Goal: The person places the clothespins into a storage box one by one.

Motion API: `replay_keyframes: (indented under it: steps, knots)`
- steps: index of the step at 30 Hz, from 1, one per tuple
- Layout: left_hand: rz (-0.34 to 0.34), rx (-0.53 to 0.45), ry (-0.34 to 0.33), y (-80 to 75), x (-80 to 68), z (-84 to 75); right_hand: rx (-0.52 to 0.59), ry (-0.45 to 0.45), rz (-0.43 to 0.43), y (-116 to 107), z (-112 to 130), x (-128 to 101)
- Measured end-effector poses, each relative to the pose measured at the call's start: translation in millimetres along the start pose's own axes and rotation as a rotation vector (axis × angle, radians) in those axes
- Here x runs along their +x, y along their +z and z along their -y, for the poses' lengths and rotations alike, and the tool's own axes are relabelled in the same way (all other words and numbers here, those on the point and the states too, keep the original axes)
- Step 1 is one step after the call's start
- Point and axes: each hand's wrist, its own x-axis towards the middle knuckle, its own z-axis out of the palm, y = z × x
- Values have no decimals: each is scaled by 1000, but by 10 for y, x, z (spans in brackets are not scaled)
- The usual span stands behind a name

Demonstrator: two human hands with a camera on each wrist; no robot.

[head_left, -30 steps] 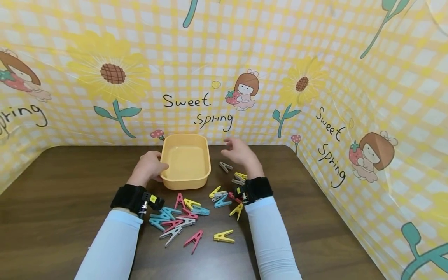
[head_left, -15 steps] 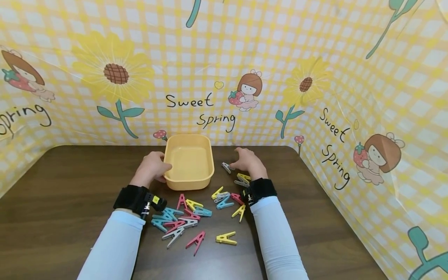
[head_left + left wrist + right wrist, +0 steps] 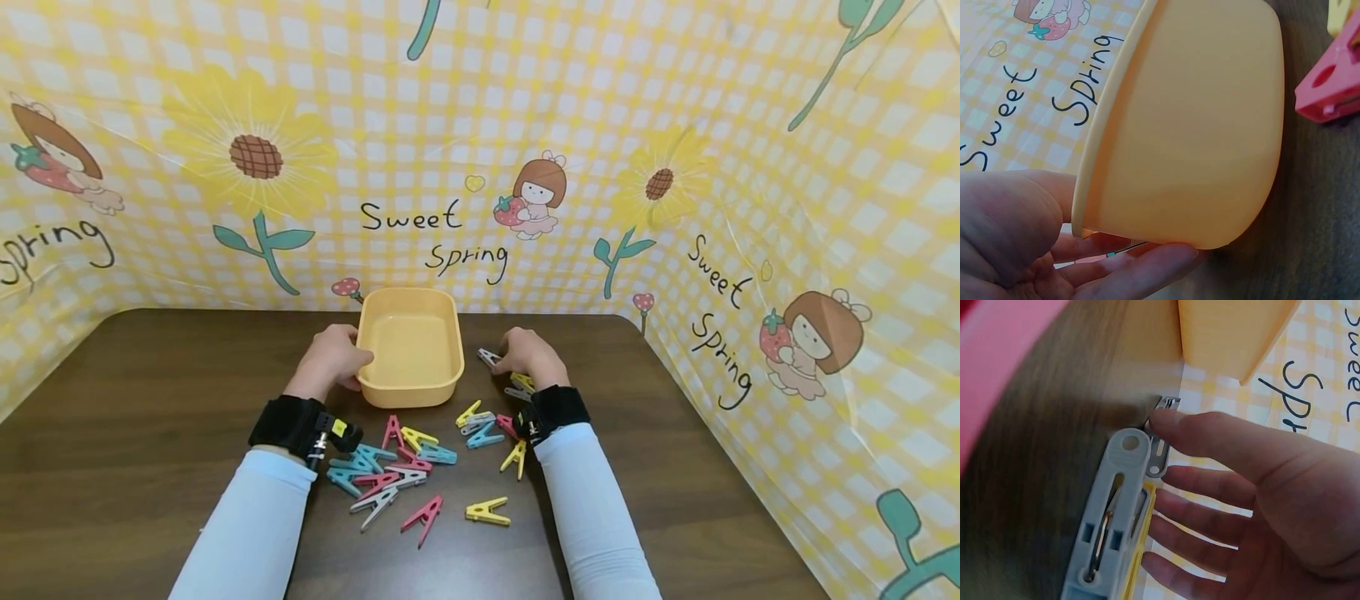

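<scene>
Grey clothespin [image 3: 488, 358], flat beside yellow tub [image 3: 409, 392]

Head view looks down — wrist views close, sharing the tub [image 3: 409, 346].

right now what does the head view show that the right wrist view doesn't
Only the head view shows the left hand gripping the tub's left rim, and the coloured clothespins scattered on the brown table. Only the right wrist view shows, up close, a fingertip touching the grey clothespin, with another grey one stacked on a yellow one beside it. Both show the right hand, the yellow tub and the patterned backdrop.
</scene>
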Motion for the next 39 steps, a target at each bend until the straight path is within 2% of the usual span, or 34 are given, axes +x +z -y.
replay_keyframes:
  steps: [21, 28, 39]
  knots:
    - [-2, -24, 24, -24, -7, 45, -21, -32, -28, -104, 28, -43]
    - [-2, -9, 26, -19, -2, 64, 14, -27, -43, -148, 18, -67]
    - [-8, 5, 31, -14, 18, 37, 54, -83, -85, -229, 59, -138]
